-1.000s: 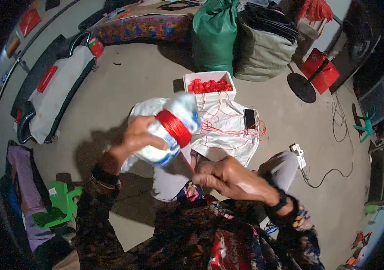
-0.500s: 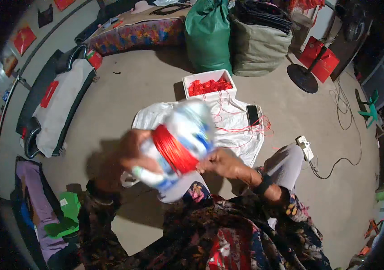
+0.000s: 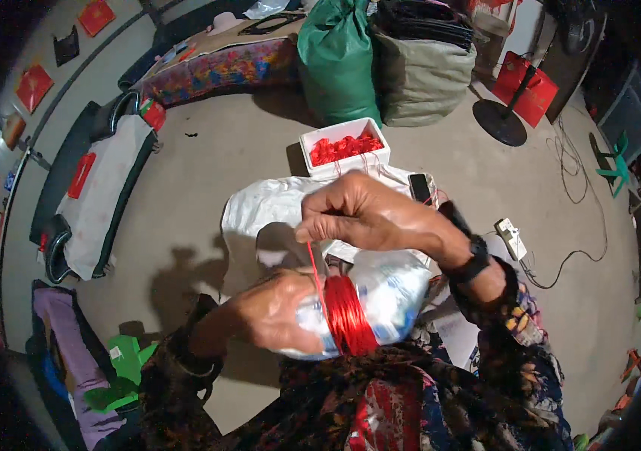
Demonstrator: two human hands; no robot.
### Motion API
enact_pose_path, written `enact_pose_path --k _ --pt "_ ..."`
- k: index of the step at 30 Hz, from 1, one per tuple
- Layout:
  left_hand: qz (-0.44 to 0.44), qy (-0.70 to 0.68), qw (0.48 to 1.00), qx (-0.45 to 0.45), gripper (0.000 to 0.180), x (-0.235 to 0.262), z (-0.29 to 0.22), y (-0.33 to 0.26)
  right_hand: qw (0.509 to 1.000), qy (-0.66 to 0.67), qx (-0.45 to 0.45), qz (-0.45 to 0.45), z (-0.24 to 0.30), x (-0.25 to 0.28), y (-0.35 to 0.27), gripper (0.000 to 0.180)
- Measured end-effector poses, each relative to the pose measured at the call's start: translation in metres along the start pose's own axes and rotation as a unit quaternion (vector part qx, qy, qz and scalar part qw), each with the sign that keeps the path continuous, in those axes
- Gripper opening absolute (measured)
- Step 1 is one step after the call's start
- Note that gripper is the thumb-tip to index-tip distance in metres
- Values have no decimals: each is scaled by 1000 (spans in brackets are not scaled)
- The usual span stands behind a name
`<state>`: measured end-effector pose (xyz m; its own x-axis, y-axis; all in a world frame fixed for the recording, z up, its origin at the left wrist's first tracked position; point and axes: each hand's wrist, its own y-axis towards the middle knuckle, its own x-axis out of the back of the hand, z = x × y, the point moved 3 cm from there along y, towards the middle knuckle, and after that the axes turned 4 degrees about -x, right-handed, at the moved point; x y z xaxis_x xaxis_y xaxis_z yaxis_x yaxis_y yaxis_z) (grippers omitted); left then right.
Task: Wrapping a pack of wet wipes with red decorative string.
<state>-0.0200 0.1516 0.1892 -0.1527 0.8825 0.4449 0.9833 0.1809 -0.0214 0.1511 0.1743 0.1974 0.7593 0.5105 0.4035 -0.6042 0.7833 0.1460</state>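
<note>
My left hand (image 3: 275,310) is closed around the left end of a white-and-blue plastic-wrapped bundle (image 3: 394,292), held low in front of my body. Many turns of shiny red cord (image 3: 349,316) circle its middle. Above it, my right hand (image 3: 377,216) pinches the free strand between thumb and fingertips. That strand runs taut from the pinch down to the wound band. The far side of the bundle and some left fingers are hidden.
A white box (image 3: 346,164) of red cord stands beyond a white sheet (image 3: 256,207) on the floor. A black phone (image 3: 419,188) lies on the sheet. Farther back are a green sack (image 3: 337,68) and a beige sack (image 3: 424,83). A white power strip (image 3: 510,239) lies to the right.
The bundle has come lower and closer to my body, turning so its free end points right. My right hand has risen from beside the bundle to above it, drawing the cord strand up.
</note>
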Motion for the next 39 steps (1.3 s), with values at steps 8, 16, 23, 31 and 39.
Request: enact_pose_path --k 8,16,23,31,39 --pt "-163 -188 934 255 57 16 4 -22 969 137 -128 -162 -124 -72 -47 27" --pt "-366 -484 790 93 55 -51 106 -33 924 315 -144 -160 -140 -132 -82 31" --pt "-315 -535 757 203 45 -126 113 -62 941 263 -194 -92 -103 -154 -141 27" --pt "-357 -364 848 146 52 -160 167 -130 909 384 -154 48 -59 -148 -152 24" --pt "-328 -381 843 192 62 -218 242 -179 926 336 -167 32 -54 -153 -143 23"
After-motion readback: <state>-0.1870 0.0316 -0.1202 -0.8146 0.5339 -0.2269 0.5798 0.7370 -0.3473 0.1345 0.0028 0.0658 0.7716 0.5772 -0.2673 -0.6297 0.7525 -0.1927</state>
